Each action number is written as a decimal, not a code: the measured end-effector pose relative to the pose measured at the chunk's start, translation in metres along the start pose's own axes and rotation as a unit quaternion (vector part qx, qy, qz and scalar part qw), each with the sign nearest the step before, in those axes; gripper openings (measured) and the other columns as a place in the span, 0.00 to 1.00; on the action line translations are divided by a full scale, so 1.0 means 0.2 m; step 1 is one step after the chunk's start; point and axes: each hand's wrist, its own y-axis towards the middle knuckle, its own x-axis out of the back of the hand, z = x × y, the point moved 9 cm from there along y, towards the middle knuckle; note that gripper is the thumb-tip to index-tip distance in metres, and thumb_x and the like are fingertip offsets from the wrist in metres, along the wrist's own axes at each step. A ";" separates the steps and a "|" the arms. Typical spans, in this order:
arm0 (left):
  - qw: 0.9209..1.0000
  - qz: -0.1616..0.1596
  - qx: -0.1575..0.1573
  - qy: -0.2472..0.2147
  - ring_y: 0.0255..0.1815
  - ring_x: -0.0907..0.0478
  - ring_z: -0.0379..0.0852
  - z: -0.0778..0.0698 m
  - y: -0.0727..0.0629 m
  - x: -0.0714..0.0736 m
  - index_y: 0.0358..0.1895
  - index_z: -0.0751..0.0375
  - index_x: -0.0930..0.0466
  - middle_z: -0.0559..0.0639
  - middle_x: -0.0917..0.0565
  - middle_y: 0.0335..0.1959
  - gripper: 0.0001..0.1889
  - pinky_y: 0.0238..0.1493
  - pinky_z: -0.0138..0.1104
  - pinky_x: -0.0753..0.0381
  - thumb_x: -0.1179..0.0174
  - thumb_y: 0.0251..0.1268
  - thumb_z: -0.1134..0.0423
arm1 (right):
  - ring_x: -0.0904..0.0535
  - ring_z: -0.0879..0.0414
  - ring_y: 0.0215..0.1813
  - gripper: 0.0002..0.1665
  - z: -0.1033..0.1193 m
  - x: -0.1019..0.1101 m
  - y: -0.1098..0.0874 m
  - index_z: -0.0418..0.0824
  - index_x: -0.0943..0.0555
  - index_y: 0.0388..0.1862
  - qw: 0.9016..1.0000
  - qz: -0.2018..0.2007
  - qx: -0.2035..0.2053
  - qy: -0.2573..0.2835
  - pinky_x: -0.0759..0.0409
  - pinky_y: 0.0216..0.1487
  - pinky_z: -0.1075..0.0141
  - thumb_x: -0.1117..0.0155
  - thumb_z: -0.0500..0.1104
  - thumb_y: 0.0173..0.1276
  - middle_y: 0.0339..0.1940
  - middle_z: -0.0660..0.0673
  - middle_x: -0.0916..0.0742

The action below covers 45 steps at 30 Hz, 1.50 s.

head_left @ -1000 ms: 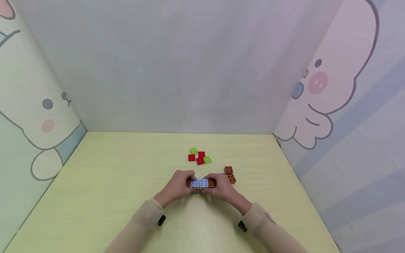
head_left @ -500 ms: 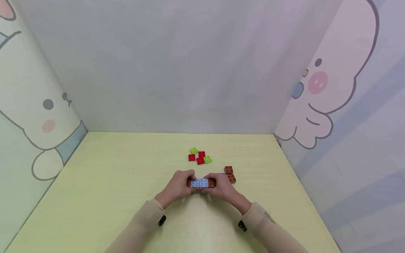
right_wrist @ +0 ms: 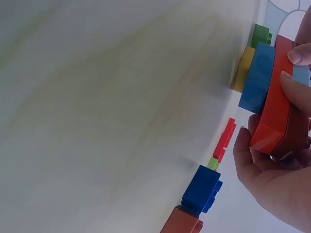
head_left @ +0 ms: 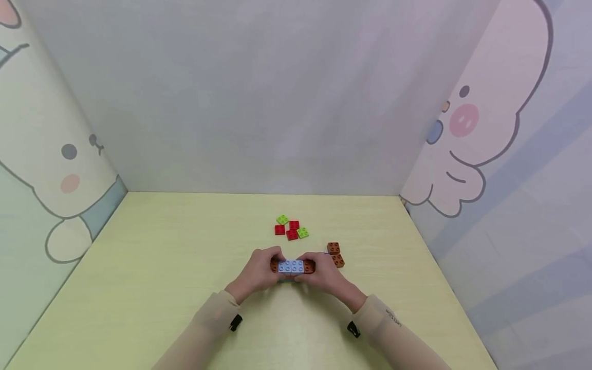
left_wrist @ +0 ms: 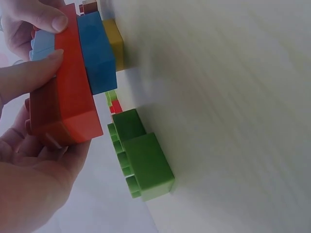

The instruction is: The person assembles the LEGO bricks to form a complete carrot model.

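Both hands grip a layered stack of toy building bricks by its two ends, just above or on the table. In the head view its top layer shows light blue bricks (head_left: 291, 266) between brown ends. My left hand (head_left: 259, 269) holds the left end, and my right hand (head_left: 322, 272) the right end. The left wrist view shows a long red layer (left_wrist: 80, 104) beneath the brown brick (left_wrist: 44, 111), then a blue brick (left_wrist: 98, 60) and a yellow brick (left_wrist: 113, 42) lower down. Both thumbs press the near side, close together; fingers wrap the ends and far side.
Beyond the stack lie flat red bricks (head_left: 292, 235) and lime green bricks (head_left: 302, 233). Two brown bricks (head_left: 338, 260) sit right of the right hand, with a dark blue brick (right_wrist: 200, 190) beside them. Green bricks (left_wrist: 148, 167) stand near the left hand.
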 end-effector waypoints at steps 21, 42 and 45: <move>1.000 0.003 0.007 -0.004 0.34 0.27 0.42 -0.03 0.00 0.00 0.31 0.53 0.25 0.42 0.20 0.32 0.16 0.37 0.35 0.26 0.25 0.44 0.69 | 0.25 0.60 0.41 0.20 0.01 0.01 0.00 0.47 0.18 0.44 1.000 0.012 0.015 -0.021 0.27 0.43 0.64 0.23 0.47 0.53 0.40 0.55 0.17; 1.000 -0.004 0.009 0.008 0.37 0.27 0.42 -0.01 0.00 -0.01 0.30 0.52 0.25 0.41 0.20 0.33 0.17 0.42 0.38 0.26 0.25 0.43 0.71 | 0.21 0.48 0.47 0.24 -0.13 0.26 -0.08 0.34 0.18 0.49 0.998 -0.012 0.016 -0.066 0.23 0.48 0.52 0.26 0.29 0.49 0.46 0.42 0.16; 1.000 -0.004 0.007 0.007 0.37 0.27 0.42 -0.01 0.01 -0.01 0.30 0.52 0.25 0.41 0.20 0.34 0.17 0.42 0.38 0.26 0.25 0.43 0.71 | 0.21 0.50 0.48 0.24 -0.17 0.29 -0.08 0.35 0.17 0.48 0.996 -0.020 0.009 -0.089 0.23 0.48 0.53 0.25 0.29 0.48 0.45 0.44 0.16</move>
